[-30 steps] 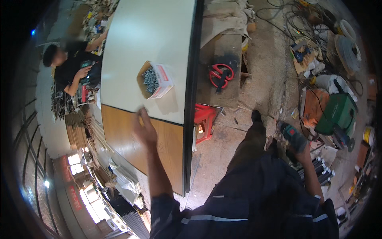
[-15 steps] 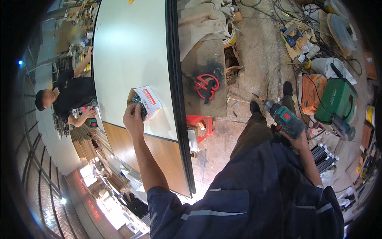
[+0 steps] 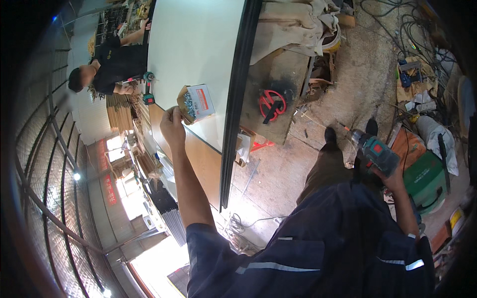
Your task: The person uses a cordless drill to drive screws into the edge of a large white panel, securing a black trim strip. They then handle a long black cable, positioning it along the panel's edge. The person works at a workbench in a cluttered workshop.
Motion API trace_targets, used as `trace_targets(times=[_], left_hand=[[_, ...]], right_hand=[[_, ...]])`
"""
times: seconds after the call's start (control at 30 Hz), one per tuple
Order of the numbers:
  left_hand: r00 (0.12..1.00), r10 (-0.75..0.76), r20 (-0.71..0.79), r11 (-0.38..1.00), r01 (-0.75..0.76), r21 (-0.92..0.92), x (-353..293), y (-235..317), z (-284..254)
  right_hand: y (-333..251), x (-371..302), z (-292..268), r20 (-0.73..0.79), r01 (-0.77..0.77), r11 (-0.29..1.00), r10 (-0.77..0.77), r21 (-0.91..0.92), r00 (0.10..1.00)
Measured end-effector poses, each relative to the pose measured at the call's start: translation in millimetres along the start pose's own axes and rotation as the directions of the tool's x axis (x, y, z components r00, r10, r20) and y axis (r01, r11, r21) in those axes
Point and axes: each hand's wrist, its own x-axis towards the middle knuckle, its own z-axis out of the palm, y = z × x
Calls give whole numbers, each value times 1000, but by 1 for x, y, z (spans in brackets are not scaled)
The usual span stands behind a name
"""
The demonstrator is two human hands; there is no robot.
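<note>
My right hand (image 3: 390, 178) grips a cordless drill (image 3: 376, 155) by its handle, the bit pointing away toward my feet. My left hand (image 3: 173, 124) is closed with its fingers pinched together, just left of a small open cardboard box (image 3: 202, 99). Whatever it pinches is too small to make out. The box lies tilted on a white and wood-brown panel (image 3: 198, 54), and loose metal screws (image 3: 189, 105) show at its open end.
A black strip (image 3: 241, 84) edges the panel. Beyond it, red-handled scissors (image 3: 273, 105) lie on a stained board. A co-worker (image 3: 112, 64) stands across the panel near another drill (image 3: 148, 88). A green machine (image 3: 425, 181) and cables lie to the right.
My left hand has drawn out of the screw box and now sits beside it, fingers pinched. The view has shifted. The co-worker's hand is off the other drill, which now stands on the panel.
</note>
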Motion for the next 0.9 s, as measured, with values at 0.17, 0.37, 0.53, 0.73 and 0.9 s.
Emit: trace_targets(times=[0.17,0.37,0.53,0.73,0.9], left_hand=[[983,-5,183,958,-48,283,25,1,22],[980,36,196,983,-70,171,48,-2,37],[994,-18,107,987,0,161,54,-3,31],[985,138,99,974,-153,164,48,-1,41],[960,-32,278,973,-34,228,60,0,28]], right_hand=[[30,6,-50,-64,-25,999,27,33,998],[22,-3,-59,-160,-95,995,99,36,982],[18,0,-25,-180,-65,991,85,115,980],[-7,11,26,-186,-147,969,184,199,965],[-32,24,45,-102,-78,951,114,301,988]])
